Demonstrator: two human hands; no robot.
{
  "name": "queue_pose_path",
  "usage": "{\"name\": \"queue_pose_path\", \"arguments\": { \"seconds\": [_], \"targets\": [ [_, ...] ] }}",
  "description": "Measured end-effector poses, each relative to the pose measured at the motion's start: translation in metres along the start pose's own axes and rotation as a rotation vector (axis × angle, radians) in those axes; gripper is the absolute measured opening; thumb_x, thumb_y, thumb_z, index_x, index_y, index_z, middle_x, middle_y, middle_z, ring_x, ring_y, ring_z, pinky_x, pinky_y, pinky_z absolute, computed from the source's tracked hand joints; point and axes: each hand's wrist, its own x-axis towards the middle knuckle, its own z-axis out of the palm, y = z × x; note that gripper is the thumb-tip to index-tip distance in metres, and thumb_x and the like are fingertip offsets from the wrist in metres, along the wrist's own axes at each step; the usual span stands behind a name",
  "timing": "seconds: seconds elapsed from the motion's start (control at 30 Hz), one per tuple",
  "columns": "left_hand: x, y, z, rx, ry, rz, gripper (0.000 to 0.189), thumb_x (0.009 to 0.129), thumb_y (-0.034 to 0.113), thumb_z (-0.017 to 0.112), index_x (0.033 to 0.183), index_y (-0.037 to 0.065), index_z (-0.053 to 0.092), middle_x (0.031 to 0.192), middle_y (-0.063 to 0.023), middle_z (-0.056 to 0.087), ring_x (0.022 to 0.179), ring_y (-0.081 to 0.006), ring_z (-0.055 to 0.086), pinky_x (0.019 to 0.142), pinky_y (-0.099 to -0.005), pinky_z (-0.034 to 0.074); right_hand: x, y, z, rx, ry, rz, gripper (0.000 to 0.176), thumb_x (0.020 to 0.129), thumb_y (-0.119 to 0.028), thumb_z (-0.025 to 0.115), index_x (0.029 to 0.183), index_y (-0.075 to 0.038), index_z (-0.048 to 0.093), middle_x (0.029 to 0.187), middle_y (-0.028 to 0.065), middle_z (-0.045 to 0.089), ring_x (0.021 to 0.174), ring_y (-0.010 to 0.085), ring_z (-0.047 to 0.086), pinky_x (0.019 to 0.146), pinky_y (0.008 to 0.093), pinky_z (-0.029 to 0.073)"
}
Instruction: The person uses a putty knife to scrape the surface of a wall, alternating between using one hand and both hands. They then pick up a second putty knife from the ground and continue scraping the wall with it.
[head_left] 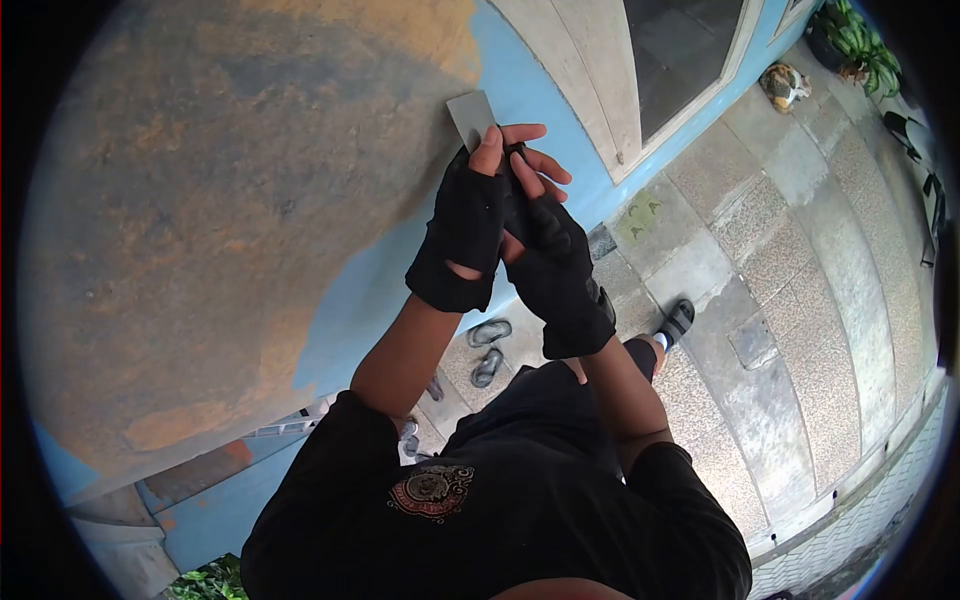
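A patchy brown-and-blue wall point(230, 230) fills the left side. At upper centre, the black-gloved left hand point(468, 225) grasps a flat metal scraper point(470, 113), thumb against it. Just right, the black-gloved right hand point(552, 260) curls; its grip I cannot tell. A calico cat point(784, 88) lies upper right.

A black short-sleeved T-shirt point(570, 510) bears a round reddish-and-tan chest emblem point(432, 492); black fingerless gloves point(450, 290) with wide cuffs cover the left hand point(470, 215) and right hand point(552, 262); dark shorts point(535, 400), a white sock point(661, 340) and a black strapped sandal point(679, 318) complete the clothing
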Motion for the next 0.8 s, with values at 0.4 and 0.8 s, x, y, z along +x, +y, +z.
{"name": "queue_pose_path", "arguments": {
  "seconds": [0.4,0.8],
  "targets": [
    [0.013,0.001,-0.010,-0.010,0.094,-0.017,0.048,0.097,0.054,0.048,0.095,0.006,0.050,0.074,-0.0094,0.058,0.071,-0.0205,0.060,0.077,-0.0394,0.053,0.015,0.025,0.013,-0.046,-0.038,-0.092,0.062,0.088,-0.012,0.062,0.146,-0.010,0.042,0.094,0.0131,0.068,0.078,0.0301,0.069,0.069,0.0365,0.054],
    [0.022,0.025,0.004,0.052,-0.007,0.097,0.034,0.101,0.043,0.044,0.085,0.013,0.045,0.071,-0.0093,0.057,0.071,-0.0230,0.061,0.082,-0.0427,0.051,0.036,0.015,0.004,-0.066,-0.049,-0.255,0.053,0.088,-0.017,0.063,0.139,-0.009,0.050,0.096,0.0147,0.067,0.082,0.0333,0.067,0.072,0.0396,0.052]
  ]
}}
